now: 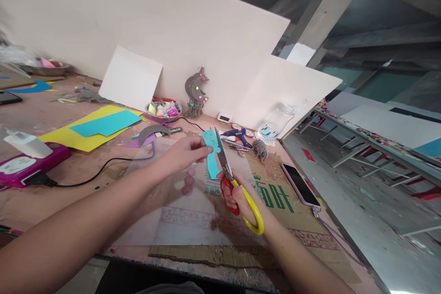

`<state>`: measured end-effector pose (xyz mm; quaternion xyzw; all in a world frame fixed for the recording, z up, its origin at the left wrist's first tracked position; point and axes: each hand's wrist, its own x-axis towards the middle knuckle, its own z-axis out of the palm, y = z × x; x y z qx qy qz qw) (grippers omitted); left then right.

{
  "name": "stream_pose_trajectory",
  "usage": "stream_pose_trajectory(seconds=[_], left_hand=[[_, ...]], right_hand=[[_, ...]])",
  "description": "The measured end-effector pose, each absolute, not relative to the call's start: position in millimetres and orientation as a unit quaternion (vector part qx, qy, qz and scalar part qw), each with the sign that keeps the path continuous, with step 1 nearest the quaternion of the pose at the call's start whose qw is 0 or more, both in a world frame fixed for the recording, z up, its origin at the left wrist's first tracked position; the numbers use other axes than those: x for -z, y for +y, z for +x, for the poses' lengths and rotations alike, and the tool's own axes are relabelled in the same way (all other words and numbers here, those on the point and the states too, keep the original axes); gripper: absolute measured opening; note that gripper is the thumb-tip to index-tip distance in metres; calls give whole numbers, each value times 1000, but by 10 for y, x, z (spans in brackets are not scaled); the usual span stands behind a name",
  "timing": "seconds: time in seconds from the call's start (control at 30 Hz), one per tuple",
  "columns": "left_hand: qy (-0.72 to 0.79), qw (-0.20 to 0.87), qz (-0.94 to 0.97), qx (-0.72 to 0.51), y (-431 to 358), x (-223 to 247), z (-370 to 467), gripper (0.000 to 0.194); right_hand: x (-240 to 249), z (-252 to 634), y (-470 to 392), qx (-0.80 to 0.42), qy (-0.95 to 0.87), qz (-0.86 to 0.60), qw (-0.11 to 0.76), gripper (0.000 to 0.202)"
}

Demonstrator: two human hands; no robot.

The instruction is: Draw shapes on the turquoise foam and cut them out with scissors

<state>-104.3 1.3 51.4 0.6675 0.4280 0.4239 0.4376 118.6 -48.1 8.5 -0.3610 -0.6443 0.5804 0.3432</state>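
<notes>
Between the thumb and fingers of my left hand (pixel 193 151) is a small blue paper piece (pixel 212 165), held above the work surface. My right hand (pixel 237 195) grips scissors (pixel 253 216) with one red and one yellow handle. Their blades point up and away, close beside the right edge of the blue paper. Beneath both hands lies a translucent sheet (pixel 179 220) over printed cardboard (pixel 285 220).
Yellow paper (pixel 86 142) with blue paper (pixel 106 123) lies at left, near a magenta power strip (pixel 58 158) and its black cable. Farther back are a bowl of clay (pixel 164 109), a moon ornament (pixel 197 88), a glue gun (pixel 237 135) and twine (pixel 260 149). A phone (pixel 300 184) lies at right.
</notes>
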Motion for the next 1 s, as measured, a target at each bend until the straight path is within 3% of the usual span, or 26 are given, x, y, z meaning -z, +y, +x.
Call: stream_pose_trajectory(seconds=[1.0], left_hand=[[406,447,656,-453,22,-524,-1076,24]], right_hand=[[-56,1217,-461,-593,-637,-366,331,63]])
